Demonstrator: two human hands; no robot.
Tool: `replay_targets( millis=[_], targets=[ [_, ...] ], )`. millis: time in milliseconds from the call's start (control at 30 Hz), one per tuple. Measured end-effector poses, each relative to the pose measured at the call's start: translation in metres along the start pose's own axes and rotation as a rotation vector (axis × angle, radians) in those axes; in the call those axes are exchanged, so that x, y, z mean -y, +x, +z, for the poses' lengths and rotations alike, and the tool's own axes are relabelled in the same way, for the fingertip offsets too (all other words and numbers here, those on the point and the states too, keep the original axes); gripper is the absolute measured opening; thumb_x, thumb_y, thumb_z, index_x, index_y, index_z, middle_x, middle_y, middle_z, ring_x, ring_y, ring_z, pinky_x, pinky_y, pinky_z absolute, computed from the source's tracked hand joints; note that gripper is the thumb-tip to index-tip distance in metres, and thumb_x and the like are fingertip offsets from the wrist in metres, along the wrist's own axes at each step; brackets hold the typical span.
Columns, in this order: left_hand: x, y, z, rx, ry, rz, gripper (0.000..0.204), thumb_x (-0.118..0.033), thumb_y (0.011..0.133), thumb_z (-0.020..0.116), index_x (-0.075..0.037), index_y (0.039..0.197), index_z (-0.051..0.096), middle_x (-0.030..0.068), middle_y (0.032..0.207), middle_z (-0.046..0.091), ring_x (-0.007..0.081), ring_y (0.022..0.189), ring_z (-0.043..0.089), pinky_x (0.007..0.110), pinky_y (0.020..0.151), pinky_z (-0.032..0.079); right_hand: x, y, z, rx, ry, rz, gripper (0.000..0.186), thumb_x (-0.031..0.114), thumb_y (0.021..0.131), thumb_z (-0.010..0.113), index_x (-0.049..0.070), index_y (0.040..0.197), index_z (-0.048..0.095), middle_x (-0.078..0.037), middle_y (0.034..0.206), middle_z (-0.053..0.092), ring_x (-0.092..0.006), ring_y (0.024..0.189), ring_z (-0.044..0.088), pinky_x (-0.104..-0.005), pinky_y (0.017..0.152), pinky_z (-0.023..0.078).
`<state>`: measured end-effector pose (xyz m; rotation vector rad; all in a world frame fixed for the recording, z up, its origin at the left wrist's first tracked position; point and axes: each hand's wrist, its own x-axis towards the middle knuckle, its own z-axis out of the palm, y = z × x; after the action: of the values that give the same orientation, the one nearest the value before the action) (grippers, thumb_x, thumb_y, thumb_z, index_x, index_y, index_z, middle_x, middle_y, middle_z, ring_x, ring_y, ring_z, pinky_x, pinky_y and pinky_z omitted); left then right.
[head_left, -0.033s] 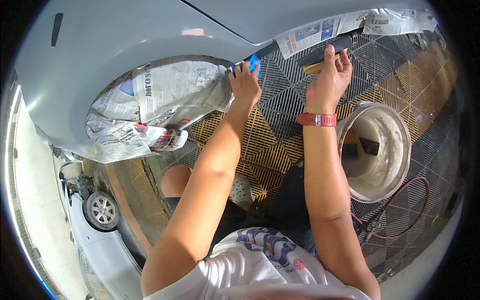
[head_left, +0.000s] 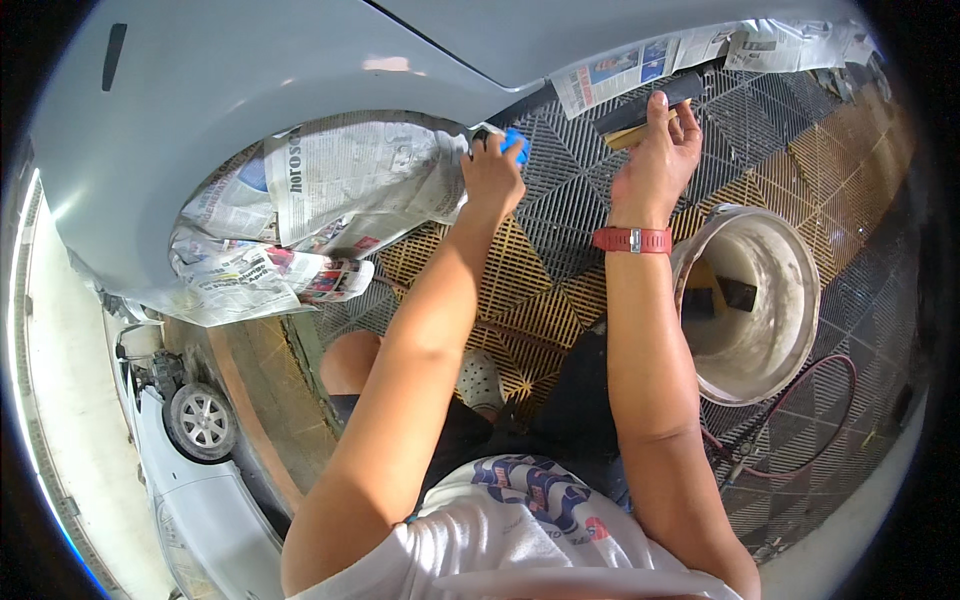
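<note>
Near the lower edge of the grey car body panel [head_left: 330, 60], my left hand [head_left: 492, 175] has its fingers curled around a small bright blue piece [head_left: 516, 146]. Most of that piece is covered by the fingers, and whether it is a sponge or a cloth I cannot tell. To the right, my right hand [head_left: 660, 160] pinches a dark grey sheet of sandpaper [head_left: 640, 108] with a tan strip along its near side. It is held just under the newspaper on the sill, apart from the car. A red watch strap circles the right wrist.
Newspaper [head_left: 360, 170] covers the wheel arch, and more newspaper [head_left: 625, 75] hangs along the sill. A whitish bucket [head_left: 785, 340] holding dark and tan pieces stands right of my forearm. A dark red hose [head_left: 850, 395] loops on the grid floor tiles. Another car [head_left: 200, 490] is at the left.
My left hand has drawn slightly down from the panel edge, its fingers curling in with the blue piece. My right hand stays where it was with the sandpaper.
</note>
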<state>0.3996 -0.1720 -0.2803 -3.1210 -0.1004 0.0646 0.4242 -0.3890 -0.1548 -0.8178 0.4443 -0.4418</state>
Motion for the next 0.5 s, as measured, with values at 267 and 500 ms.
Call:
replay_targets(
  millis=[267, 500],
  targets=[
    [0.026, -0.074, -0.146, 0.386, -0.482, 0.013, 0.048, -0.042, 0.098, 0.072, -0.004, 0.126, 0.075, 0.0154, 0.113, 0.074, 0.0351, 0.114, 0.071, 0.048, 0.099, 0.054, -0.006, -0.01, 0.01, 0.216, -0.086, 0.349, 0.031, 0.029, 0.105, 0.075, 0.003, 0.118, 0.066, -0.002, 0.099, 0.068, -0.0112, 0.082, 0.065, -0.0289, 0.062, 0.051],
    [0.075, -0.114, -0.172, -0.06, -0.444, 0.171, 0.076, -0.023, 0.081, 0.088, -0.02, 0.151, 0.057, 0.0111, 0.115, 0.078, 0.0334, 0.108, 0.074, 0.052, 0.09, 0.053, -0.036, -0.092, 0.016, 0.913, -0.501, 0.557, 0.038, 0.039, 0.104, 0.072, 0.003, 0.115, 0.074, 0.001, 0.093, 0.069, -0.0064, 0.076, 0.056, -0.0236, 0.063, 0.039]
  ],
)
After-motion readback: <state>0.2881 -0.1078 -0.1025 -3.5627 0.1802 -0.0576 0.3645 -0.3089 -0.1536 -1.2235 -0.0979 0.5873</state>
